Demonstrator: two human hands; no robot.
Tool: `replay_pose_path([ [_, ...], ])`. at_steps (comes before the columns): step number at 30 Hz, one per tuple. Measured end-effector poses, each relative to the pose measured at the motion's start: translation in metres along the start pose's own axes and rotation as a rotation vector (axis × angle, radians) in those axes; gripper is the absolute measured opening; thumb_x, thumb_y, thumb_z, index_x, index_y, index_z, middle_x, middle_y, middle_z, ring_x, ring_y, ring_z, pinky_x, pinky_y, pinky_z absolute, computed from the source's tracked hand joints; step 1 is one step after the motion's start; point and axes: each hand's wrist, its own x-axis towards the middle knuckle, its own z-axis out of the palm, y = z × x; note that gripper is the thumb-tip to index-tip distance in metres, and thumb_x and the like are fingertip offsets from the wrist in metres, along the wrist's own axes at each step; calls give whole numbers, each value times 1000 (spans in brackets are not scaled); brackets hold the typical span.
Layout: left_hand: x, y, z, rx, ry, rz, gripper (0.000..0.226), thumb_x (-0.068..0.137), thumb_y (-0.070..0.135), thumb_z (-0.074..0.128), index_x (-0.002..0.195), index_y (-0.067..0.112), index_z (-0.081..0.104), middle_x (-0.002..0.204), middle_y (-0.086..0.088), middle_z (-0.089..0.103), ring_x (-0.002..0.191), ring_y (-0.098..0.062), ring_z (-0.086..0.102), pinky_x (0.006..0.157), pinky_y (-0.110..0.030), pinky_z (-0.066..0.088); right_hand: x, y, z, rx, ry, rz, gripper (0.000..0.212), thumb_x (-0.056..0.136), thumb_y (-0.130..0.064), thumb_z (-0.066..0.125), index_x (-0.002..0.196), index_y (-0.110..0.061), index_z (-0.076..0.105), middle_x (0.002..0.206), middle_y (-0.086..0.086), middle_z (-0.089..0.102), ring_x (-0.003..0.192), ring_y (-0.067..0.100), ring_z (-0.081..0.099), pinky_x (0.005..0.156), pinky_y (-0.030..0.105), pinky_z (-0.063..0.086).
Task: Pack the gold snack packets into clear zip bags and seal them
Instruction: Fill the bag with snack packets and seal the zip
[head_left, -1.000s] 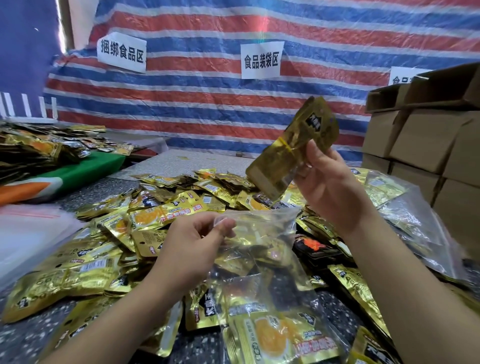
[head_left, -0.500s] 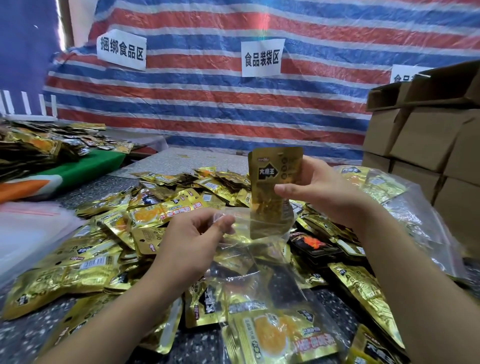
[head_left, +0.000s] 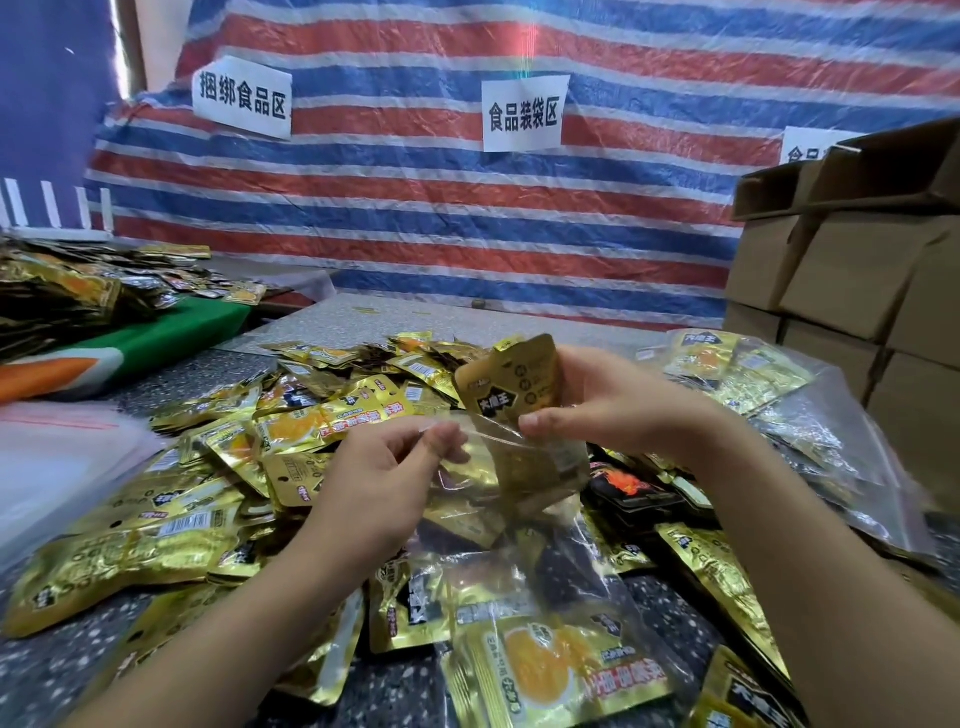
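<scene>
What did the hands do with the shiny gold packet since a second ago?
The right hand brought the gold packet down from up high, turned it upright and is pushing its lower end into the mouth of the clear zip bag. The left hand stayed put, still pinching the bag's rim open. The pile of gold packets on the table did not move.
</scene>
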Motion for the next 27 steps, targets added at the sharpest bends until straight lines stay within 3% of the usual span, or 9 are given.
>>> replay_pose_path([
  [4, -3, 2, 4, -42, -38, -3, 29, 89, 38, 53, 85, 21, 76, 78, 9, 75, 65, -5, 68, 53, -14, 49, -5, -11, -8, -137, -51, 73, 44, 91, -15, 70, 132, -20, 54, 122, -3, 68, 113, 10, 63, 102, 35, 50],
  [7, -5, 3, 5, -59, -57, -15, 32, 88, 40, 52, 85, 19, 76, 77, 8, 75, 67, -8, 71, 53, -18, 52, -9, -22, -12, -311, -94, 102, 28, 91, -23, 70, 116, -32, 60, 110, -9, 67, 100, 5, 64, 90, 29, 54],
  [10, -6, 4, 6, -56, -75, -41, 39, 83, 47, 50, 80, 18, 77, 78, 3, 76, 71, -14, 73, 63, -34, 60, -13, -31, -12, -469, -121, 117, 19, 90, -29, 70, 105, -36, 60, 100, -9, 67, 91, 6, 64, 79, 29, 54],
  [12, -6, 6, 7, -53, -80, -57, 42, 81, 51, 51, 78, 19, 77, 77, 0, 76, 72, -18, 73, 70, -44, 61, -16, -36, -12, -507, -138, 118, 21, 90, -31, 70, 108, -34, 60, 101, -7, 68, 92, 9, 65, 81, 34, 55],
  [14, -5, 7, 6, -56, -87, -62, 43, 78, 55, 51, 76, 21, 78, 76, -2, 76, 71, -19, 73, 70, -45, 60, -18, -40, -14, -501, -126, 117, 22, 89, -33, 71, 108, -33, 61, 101, -8, 68, 92, 9, 65, 83, 36, 56],
  [18, -6, 9, 5, -85, -123, -29, 43, 78, 55, 52, 80, 22, 78, 78, -2, 77, 71, -16, 73, 69, -39, 58, -21, -44, -16, -467, -145, 114, 23, 87, -31, 73, 108, -33, 64, 96, -11, 71, 87, 4, 66, 78, 27, 55],
  [22, -8, 9, 9, -58, -201, 39, 29, 86, 44, 49, 85, 39, 78, 83, 9, 77, 73, -8, 71, 61, -22, 55, -21, -50, -7, -600, -229, 176, 16, 85, -34, 75, 95, -38, 64, 84, -18, 70, 73, -6, 64, 62, 13, 48],
  [27, -12, 9, 11, -89, -196, 71, 27, 85, 37, 52, 77, 39, 78, 84, 13, 75, 79, -3, 71, 53, -17, 55, -12, -52, 20, -821, -270, 173, 15, 80, -36, 76, 75, -33, 62, 74, -9, 65, 68, 6, 63, 64, 35, 59],
])
